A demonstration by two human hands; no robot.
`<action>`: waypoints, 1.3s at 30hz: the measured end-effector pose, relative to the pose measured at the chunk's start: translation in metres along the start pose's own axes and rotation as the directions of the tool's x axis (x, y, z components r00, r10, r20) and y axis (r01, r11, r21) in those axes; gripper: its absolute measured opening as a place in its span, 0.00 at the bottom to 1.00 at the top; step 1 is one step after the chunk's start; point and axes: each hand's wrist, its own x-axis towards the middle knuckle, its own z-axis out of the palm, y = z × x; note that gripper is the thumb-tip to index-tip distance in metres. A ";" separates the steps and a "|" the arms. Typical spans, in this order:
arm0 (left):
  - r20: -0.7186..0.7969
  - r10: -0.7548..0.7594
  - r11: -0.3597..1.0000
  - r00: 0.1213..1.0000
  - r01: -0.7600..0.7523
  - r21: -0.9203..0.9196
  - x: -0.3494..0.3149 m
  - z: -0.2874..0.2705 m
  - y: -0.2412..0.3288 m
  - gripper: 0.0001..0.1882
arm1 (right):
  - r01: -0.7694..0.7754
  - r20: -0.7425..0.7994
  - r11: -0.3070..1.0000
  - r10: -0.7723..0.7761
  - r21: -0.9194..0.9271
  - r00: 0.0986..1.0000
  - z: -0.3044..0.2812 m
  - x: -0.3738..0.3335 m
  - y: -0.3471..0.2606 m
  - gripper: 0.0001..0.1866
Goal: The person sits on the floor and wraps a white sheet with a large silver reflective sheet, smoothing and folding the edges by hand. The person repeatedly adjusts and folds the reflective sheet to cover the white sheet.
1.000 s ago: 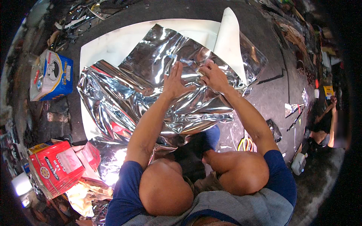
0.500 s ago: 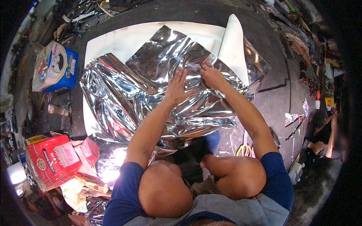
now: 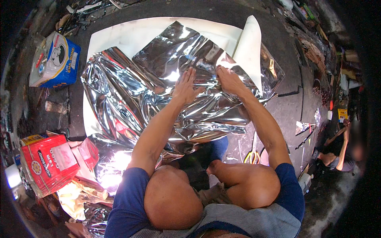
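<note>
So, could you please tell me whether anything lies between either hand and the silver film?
Nothing visible does: the left hand and right hand rest directly on the crinkled silver film. The white sheet's curled corner stands beyond the right hand.

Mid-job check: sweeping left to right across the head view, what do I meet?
Blue-and-white box-shaped container → bare left hand on wrinkled, mirror-like silver film → bare right hand on the same film → yellow-handled metal scissors → small yellow rectangular packet-like item.

A blue-and-white can point(image 3: 57, 59) and red carton point(image 3: 51, 162) bear lettering, a yellow card point(image 3: 342, 115) digits.
</note>
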 end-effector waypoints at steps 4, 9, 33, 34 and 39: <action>-0.030 0.009 0.999 1.000 -0.010 -0.049 0.002 0.003 -0.002 0.54 | 0.072 -0.113 0.995 -0.064 0.068 0.992 0.001 -0.015 0.007 0.06; -0.038 0.012 0.999 0.999 -0.014 -0.046 0.001 0.003 -0.004 0.54 | -0.008 -0.092 0.949 0.039 0.315 0.995 -0.001 -0.033 0.007 0.06; 0.023 -0.039 0.999 0.999 0.039 0.002 0.000 -0.003 0.002 0.54 | -0.412 -0.209 0.841 0.500 0.351 0.841 0.021 0.018 -0.016 0.12; 0.020 -0.035 0.999 0.999 0.035 0.005 -0.001 -0.003 0.002 0.54 | -0.421 -0.209 0.835 0.510 0.355 0.835 0.021 0.017 -0.019 0.10; -0.017 -0.003 1.000 1.000 0.003 -0.007 -0.004 -0.003 0.001 0.54 | -0.432 -0.206 0.836 0.513 0.338 0.833 0.009 0.008 -0.034 0.09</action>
